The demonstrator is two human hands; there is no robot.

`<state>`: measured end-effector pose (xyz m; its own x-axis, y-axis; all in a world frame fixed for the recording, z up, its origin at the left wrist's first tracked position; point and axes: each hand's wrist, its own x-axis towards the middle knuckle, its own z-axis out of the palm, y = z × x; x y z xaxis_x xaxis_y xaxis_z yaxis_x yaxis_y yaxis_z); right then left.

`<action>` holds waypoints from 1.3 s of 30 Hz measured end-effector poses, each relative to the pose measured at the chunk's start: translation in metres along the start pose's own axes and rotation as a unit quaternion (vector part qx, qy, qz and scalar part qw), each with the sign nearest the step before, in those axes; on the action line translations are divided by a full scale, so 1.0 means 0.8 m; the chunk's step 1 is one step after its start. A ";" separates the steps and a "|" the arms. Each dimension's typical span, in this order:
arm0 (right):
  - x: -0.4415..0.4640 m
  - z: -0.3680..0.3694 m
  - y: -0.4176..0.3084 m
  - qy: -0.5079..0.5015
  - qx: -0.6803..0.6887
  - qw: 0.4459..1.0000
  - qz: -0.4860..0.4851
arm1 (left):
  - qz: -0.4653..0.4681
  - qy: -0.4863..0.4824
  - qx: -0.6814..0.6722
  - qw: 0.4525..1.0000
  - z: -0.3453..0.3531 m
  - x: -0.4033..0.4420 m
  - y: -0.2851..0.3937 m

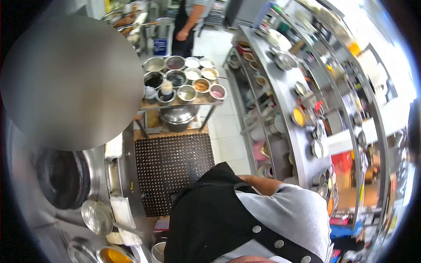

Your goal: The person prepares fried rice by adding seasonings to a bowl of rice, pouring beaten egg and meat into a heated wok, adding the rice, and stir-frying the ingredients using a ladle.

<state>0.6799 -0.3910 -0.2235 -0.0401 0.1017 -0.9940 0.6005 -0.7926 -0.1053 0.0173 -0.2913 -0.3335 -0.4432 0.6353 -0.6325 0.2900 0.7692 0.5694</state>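
Neither of my hands shows in the head view. At the bottom, a torso in a black apron (206, 215) and grey shirt (289, 210) fills the middle; I cannot tell for certain whether it is mine. A bare forearm (262, 184) comes out of the shirt's sleeve, its hand hidden behind the apron. To the left, a dark wok (61, 179) sits in the steel cooking range. A perforated skimmer (97, 218) lies near it, its handle across a white cloth (124, 215). Below stands a bowl of yellow-orange liquid (115, 255). A grey blur covers much of the upper left.
A black perforated mat (173, 164) covers the floor ahead. Beyond it, a low table (206, 101) bears several metal pots, with a large lidded pot (178, 115) underneath. A steel counter (285, 92) with shelves runs along the right. Another person (190, 22) stands at the back.
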 end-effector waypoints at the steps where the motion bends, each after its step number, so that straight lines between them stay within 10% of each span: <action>1: -0.001 0.011 0.028 -0.030 0.048 0.998 0.035 | 0.014 -0.004 0.004 1.000 0.004 0.001 0.015; 3: -0.008 0.025 0.074 -0.049 0.083 0.992 0.076 | 0.037 -0.025 0.021 0.999 0.019 -0.007 0.034; 5: 0.077 0.011 0.150 0.173 -0.293 0.938 -0.059 | 0.056 -0.050 0.047 0.996 0.047 -0.029 0.046; 8: 0.033 -0.008 0.192 0.556 -0.026 0.818 -0.147 | 0.074 -0.094 0.088 0.989 0.093 -0.076 0.039; 12: -0.103 -0.072 0.271 0.440 0.482 0.739 -0.168 | 0.083 -0.141 0.145 0.976 0.164 -0.162 -0.005; 21: -0.162 -0.167 0.670 0.507 0.785 0.293 -0.202 | 0.127 -0.189 0.234 0.945 0.266 -0.343 -0.069; 32: -0.139 -0.182 0.755 0.599 0.751 0.235 -0.151 | 0.307 -0.220 0.246 0.893 0.395 -0.440 0.130; 35: -0.131 -0.147 0.742 0.648 0.636 0.387 -0.159 | 0.266 -0.296 0.139 0.907 0.444 -0.498 0.193; 37: -0.154 -0.138 0.674 0.624 0.672 0.341 -0.207 | 0.164 -0.379 0.051 0.909 0.474 -0.559 0.228; 39: -0.143 -0.138 0.637 0.590 0.585 0.519 -0.200 | 0.156 -0.416 0.062 0.894 0.502 -0.582 0.254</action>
<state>1.0785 -0.7403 -0.1604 0.9575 0.1480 -0.2476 -0.1910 -0.3178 -0.9287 0.6232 -0.4033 -0.1344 0.4439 0.6125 -0.6540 0.4034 0.5152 0.7562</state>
